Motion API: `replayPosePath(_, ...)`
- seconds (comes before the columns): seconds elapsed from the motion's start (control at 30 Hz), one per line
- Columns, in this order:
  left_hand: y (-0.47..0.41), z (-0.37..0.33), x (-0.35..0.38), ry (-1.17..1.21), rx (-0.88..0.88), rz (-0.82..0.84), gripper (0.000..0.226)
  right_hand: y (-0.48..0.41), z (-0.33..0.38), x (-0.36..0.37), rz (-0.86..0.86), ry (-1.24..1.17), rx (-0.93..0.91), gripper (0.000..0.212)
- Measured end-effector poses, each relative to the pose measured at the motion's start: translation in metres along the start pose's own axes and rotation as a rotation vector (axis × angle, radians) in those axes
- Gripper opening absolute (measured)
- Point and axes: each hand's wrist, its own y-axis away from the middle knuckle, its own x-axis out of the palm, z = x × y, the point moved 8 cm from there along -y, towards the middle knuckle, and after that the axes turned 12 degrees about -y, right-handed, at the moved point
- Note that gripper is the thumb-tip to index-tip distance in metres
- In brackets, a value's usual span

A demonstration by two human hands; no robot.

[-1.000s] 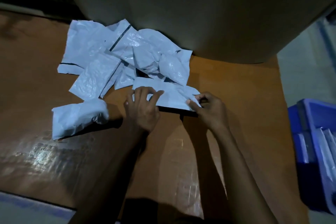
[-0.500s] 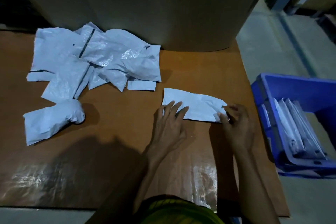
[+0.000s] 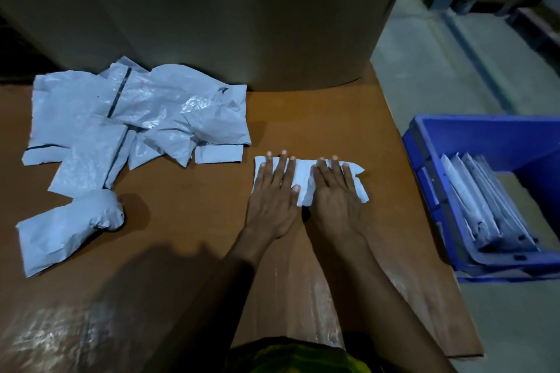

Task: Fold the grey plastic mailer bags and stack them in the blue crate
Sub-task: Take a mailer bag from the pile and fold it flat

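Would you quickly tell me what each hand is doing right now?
Left hand: open, fingers flat, pressing on the grey mailer bag.
Right hand: open, fingers flat, pressing on the same bag.

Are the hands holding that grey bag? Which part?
Not gripped. The left hand and right hand lie flat, fingers straight, pressing the mailer bag onto the table, one on each half.

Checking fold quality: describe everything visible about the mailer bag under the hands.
The mailer bag is pale grey, crinkled plastic, folded into a flat strip on the brown table, between the loose pile and the blue crate. The left hand and right hand press flat on it; its right end looks notched.
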Motion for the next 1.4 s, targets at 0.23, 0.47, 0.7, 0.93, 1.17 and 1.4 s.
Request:
replayPosePath(0.23,-0.006,0.008,0.004,-0.064,-0.027,0.019,0.064,-0.004,-0.009,0.01,-0.073,-0.033,0.118,0.066)
replayPosePath(0.47,-0.033,0.014,0.006,-0.099,-0.07,0.1,0.067,-0.028,-0.026,0.019,0.023,-0.075,0.154,0.072)
replayPosePath(0.7,-0.006,0.002,0.001,-0.198,-0.03,0.01,0.065,-0.002,-0.022,0.02,0.031,-0.12,0.171,0.07)
replayPosePath(0.93,-0.005,0.0,0.001,-0.237,-0.062,0.012,0.065,-0.003,-0.025,0.024,0.068,-0.114,0.188,0.07)
replayPosePath(1.17,-0.007,0.006,0.009,-0.217,-0.059,-0.009,0.065,-0.001,-0.027,0.022,0.061,-0.113,0.183,0.071)
replayPosePath(1.4,-0.015,0.009,0.012,-0.201,-0.08,0.03,0.067,-0.011,-0.029,0.023,0.091,-0.112,0.221,0.069)
